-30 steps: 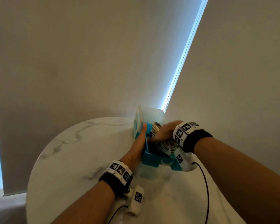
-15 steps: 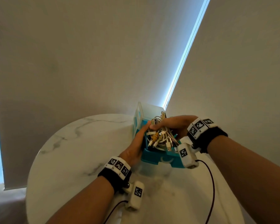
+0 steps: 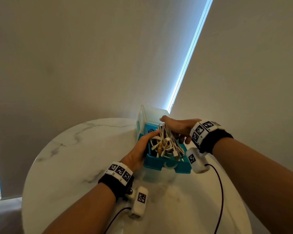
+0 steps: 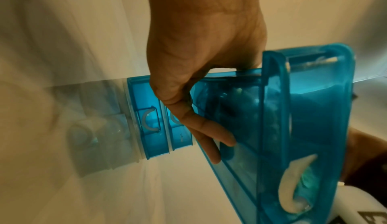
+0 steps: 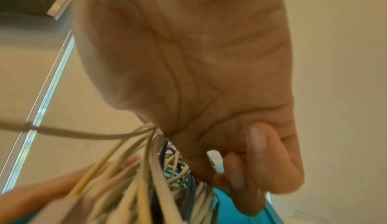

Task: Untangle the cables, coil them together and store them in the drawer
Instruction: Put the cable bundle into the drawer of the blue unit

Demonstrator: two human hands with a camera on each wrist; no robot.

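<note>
A tangled bundle of white cables (image 3: 162,144), with one yellow plug, hangs half inside the pulled-out blue drawer (image 3: 167,166). My right hand (image 3: 176,127) grips the top of the bundle from above; in the right wrist view the strands (image 5: 146,169) fan down out of my fist (image 5: 199,62) towards the drawer (image 5: 240,211). My left hand (image 3: 140,149) lies straight along the drawer's left wall, its fingertips touching the cables. In the left wrist view its thumb (image 4: 205,133) rests on the outside of the wall (image 4: 314,111), and its fingers are hidden behind it.
The drawer belongs to a small translucent drawer unit (image 3: 149,114) at the far edge of a round marble table (image 3: 74,157). Two lower blue drawers (image 4: 146,120) are closed. Pale blinds hang behind the table, and black wrist-camera leads trail over its near part.
My right hand, pushed down into the drawer a second ago, has risen and drawn the cable bundle partly up out of it. My left hand has stayed at the drawer's left side.
</note>
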